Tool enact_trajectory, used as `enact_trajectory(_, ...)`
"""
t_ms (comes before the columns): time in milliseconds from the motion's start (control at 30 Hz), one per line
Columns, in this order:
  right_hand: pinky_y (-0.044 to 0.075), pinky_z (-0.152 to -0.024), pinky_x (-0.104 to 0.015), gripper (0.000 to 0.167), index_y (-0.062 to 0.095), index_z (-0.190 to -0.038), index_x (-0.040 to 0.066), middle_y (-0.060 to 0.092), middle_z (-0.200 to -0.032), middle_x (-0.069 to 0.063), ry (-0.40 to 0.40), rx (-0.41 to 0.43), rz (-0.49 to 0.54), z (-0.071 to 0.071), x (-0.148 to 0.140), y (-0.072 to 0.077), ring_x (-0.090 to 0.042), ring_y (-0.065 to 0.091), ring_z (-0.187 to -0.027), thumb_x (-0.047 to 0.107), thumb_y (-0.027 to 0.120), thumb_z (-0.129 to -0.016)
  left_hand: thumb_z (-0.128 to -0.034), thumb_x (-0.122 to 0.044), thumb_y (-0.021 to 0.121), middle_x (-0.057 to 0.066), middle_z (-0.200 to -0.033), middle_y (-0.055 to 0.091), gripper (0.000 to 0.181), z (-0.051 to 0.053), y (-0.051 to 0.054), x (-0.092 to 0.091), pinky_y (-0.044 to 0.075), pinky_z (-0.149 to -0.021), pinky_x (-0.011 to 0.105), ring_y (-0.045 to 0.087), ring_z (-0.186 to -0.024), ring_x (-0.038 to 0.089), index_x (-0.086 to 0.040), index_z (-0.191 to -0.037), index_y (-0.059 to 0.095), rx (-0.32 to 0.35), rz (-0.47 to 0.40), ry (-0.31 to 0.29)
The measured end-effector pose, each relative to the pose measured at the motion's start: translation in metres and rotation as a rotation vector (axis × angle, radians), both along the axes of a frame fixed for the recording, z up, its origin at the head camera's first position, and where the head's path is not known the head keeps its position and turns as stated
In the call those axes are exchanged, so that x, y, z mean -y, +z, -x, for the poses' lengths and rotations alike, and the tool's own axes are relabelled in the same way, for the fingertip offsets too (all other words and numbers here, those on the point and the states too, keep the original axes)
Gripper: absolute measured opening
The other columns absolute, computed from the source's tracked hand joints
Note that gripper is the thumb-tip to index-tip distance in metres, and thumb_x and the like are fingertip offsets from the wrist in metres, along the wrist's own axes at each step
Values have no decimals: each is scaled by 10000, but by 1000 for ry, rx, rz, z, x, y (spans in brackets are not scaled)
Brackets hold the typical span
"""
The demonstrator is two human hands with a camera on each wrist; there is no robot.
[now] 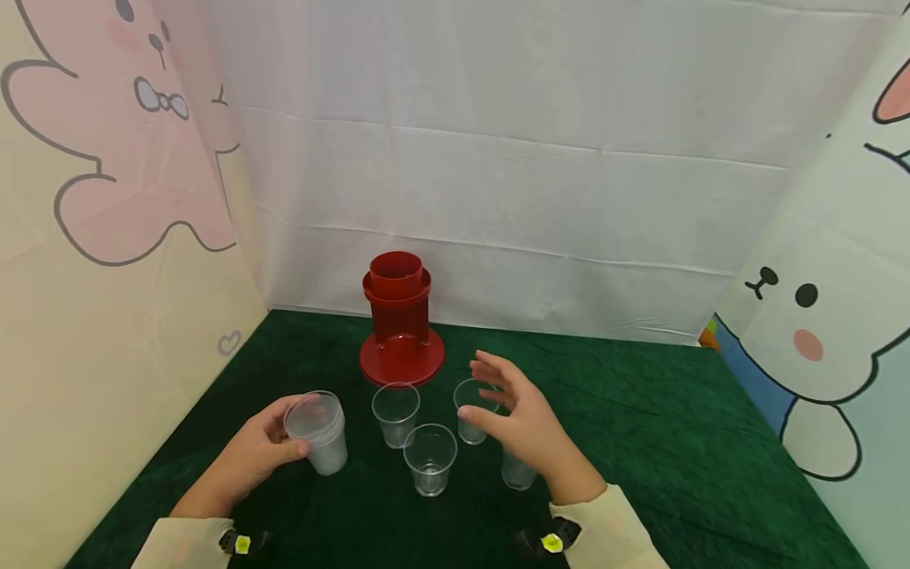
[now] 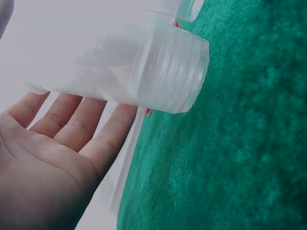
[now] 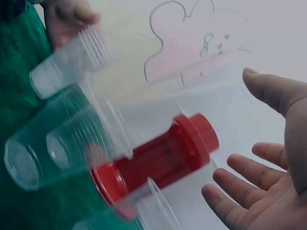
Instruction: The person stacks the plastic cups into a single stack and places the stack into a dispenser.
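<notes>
Green cloth: lying underneath.
Left hand: gripping clear plastic cup-stack.
Right hand: hovering, fingers apart; brushing could topple clear cup.

Cups are clear; the stand red; the cloth green.

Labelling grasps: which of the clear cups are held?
The nested stack, gripped by the left hand; the four other cups stand on the green cloth, unheld.

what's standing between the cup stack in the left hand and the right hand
In the head view, two clear cups stand between the stack and the right hand; a third cup shows partly behind that hand.
</notes>
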State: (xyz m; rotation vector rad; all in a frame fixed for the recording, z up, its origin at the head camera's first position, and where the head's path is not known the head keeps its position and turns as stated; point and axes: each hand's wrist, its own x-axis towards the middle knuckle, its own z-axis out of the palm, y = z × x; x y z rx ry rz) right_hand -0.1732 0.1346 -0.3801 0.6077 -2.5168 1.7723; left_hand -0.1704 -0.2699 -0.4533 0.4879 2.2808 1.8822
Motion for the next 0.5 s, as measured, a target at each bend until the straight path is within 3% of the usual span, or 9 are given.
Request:
enact_trajectory(333,432,-1105,-516,753,394,-1564,190,478,-1547,-77,-87,-10,-18,0,-41,-7,-275,469,-1405,279,793,-931,-1064,-127,557,240,-1527,399,557,-2,3,1,535,-931,287,578,-1212,65,-74,-1571,332,-2,47,35)
enact_trajectory(500,431,-1102,-529,746,387,-1564,149,473,-1547,-98,-125,13,-12,-2,-56,-15,-302,462,-1409,266,781,-942,-1060,-99,553,187,-1517,436,554,-2,6,1,541,-927,297,585,-1218,89,-135,-1573,350,-17,28,30)
